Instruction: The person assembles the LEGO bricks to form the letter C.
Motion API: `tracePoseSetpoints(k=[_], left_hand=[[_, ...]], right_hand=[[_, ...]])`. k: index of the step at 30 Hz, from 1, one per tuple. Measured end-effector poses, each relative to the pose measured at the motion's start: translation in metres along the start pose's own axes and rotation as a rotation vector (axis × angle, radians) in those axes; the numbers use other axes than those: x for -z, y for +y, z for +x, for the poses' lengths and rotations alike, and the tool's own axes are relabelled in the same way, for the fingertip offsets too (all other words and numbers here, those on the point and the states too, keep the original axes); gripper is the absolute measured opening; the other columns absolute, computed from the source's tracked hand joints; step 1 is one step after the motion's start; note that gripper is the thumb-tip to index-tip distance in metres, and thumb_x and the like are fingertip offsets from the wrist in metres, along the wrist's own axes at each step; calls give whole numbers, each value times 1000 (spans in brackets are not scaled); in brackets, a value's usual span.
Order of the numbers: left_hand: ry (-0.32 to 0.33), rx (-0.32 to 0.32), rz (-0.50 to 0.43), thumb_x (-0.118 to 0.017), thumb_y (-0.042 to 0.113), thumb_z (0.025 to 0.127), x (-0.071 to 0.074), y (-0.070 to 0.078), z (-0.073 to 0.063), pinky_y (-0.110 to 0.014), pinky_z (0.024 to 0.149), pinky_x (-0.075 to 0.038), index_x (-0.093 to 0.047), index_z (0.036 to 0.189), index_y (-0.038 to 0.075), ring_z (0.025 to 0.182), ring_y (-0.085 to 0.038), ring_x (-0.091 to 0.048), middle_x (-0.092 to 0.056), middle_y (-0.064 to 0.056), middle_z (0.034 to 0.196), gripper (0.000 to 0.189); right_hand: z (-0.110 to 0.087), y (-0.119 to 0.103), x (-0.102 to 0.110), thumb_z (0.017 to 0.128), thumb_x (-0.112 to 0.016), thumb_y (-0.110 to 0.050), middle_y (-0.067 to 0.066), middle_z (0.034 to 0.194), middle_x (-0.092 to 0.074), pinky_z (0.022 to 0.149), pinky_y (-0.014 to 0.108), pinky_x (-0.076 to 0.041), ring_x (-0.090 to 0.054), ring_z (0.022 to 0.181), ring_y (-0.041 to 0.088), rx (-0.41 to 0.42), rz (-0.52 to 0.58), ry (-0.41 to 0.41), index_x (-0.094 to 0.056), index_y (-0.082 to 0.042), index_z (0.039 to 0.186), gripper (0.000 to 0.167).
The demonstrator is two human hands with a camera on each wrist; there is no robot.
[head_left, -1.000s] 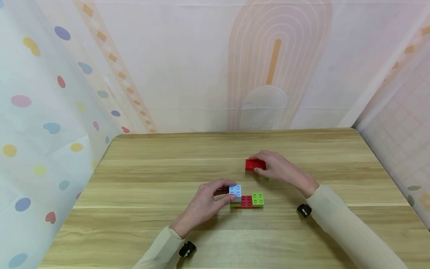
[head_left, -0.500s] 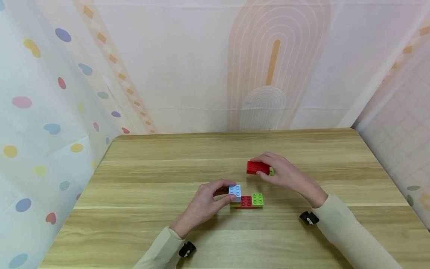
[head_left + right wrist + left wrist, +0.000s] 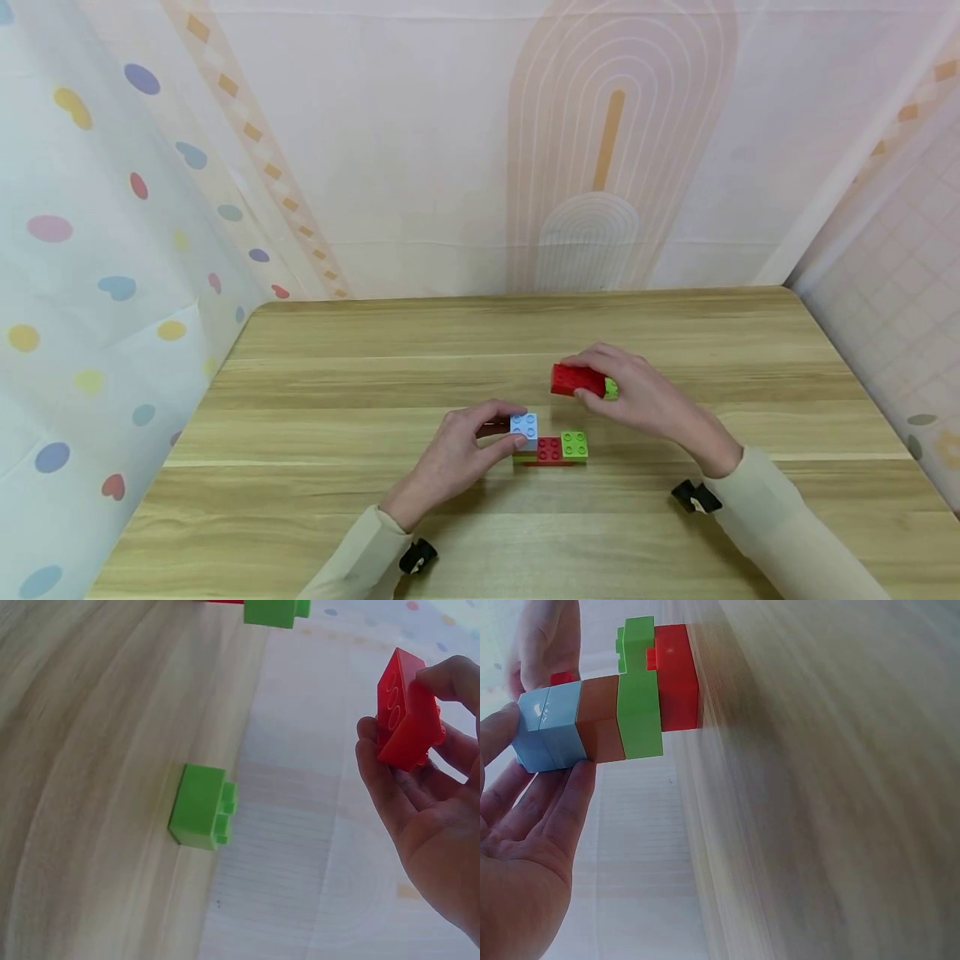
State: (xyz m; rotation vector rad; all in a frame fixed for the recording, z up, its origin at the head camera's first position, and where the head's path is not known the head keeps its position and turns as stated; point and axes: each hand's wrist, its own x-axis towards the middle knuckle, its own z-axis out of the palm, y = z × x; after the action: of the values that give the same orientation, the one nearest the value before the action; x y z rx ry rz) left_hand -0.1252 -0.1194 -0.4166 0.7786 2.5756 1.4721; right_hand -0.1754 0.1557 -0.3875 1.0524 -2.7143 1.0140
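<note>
In the head view my left hand pinches the light blue bricks at the top of a small stack. The left wrist view shows that stack side-on: two light blue bricks over a brown brick, then a green brick, on a long red base brick. Another green brick sits on the base's right end, with red studs bare between. Behind it, my right hand holds a red brick between thumb and fingers, raised off the table, its hollow underside visible in the right wrist view.
A loose green brick stands on the wooden table beneath the right hand, partly hidden by it in the head view. A patterned cloth hangs behind the table's far edge, with more cloth at both sides. Each wrist wears a black strap piece.
My right hand has raised the red brick off the table and drawn slightly nearer and to the right, uncovering more of the loose green brick. The left hand has stayed on the stack.
</note>
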Motion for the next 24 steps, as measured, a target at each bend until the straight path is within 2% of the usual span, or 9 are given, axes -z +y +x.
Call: tracePoseSetpoints(k=[8,12,18,24], left_hand=[[2,-3,0,-73,18,92,0,0,1,-27,90,-54,-66,121,11,100,-11,-65,-68,0,113,30],[5,-6,-4,-73,18,92,-1,0,1,-26,89,-54,-66,120,11,100,-11,-66,-68,-1,113,30],[11,-10,-8,-74,17,91,-1,1,1,-26,88,-54,-66,120,11,98,-11,-66,-69,-1,112,30],[10,-9,-8,-73,17,91,-1,0,1,-26,89,-54,-66,120,10,98,-12,-66,-69,-1,110,30]], right_hand=[[-4,-8,1,94,-69,-22,-6,111,-62,76,34,-54,-56,90,9,15,7,6,-63,-15,130,37],[-5,-11,0,94,-69,-21,-6,113,-62,76,35,-56,-57,91,9,26,24,6,-63,-15,130,37],[-7,-16,0,94,-70,-22,-6,115,-63,77,30,-55,-58,92,8,50,17,18,-63,-16,129,37],[-7,-20,0,93,-70,-21,-7,115,-63,74,35,-56,-58,91,7,75,32,29,-64,-16,128,36]])
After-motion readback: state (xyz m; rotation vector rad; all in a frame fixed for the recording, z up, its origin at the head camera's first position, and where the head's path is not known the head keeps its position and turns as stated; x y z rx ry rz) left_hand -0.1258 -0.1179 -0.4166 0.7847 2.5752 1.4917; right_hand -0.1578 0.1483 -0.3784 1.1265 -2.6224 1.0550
